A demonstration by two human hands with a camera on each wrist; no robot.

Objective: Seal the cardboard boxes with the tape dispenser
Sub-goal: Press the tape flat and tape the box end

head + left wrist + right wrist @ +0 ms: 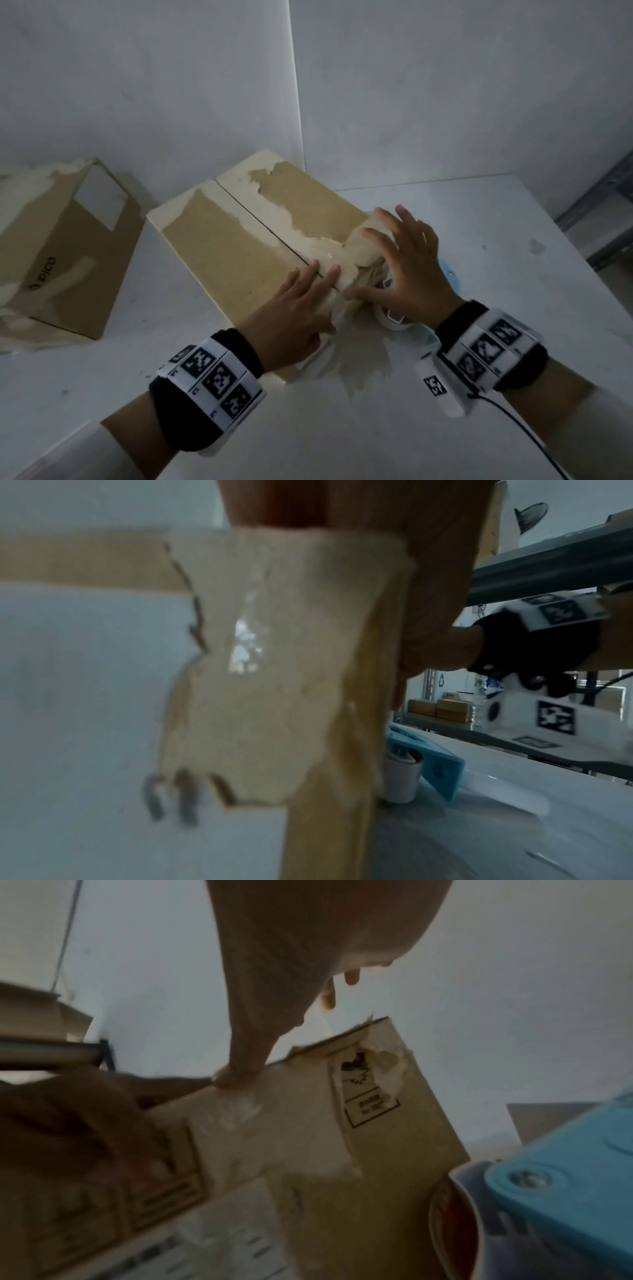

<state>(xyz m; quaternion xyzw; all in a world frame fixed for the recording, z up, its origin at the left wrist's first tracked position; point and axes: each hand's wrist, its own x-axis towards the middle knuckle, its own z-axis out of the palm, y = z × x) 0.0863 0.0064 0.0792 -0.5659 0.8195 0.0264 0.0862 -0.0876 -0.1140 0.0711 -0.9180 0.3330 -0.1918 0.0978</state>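
A brown cardboard box (239, 240) with torn pale tape patches lies on the white table, its two top flaps meeting along a dark seam. My left hand (301, 301) lies flat on the near corner, fingers across the seam. My right hand (400, 260) is spread flat over the near right corner, thumb pressing crumpled clear tape (356, 274) down at the edge. The light blue tape dispenser (431, 764) with its white roll (394, 318) lies on the table just right of the box, under my right palm; its blue body (561, 1177) is close in the right wrist view.
A second cardboard box (61, 253) marked "pico" lies on its side at the left. White walls meet in a corner behind the boxes. The table edge (565, 236) runs along the right, with grey metal shelving (603, 212) beyond it.
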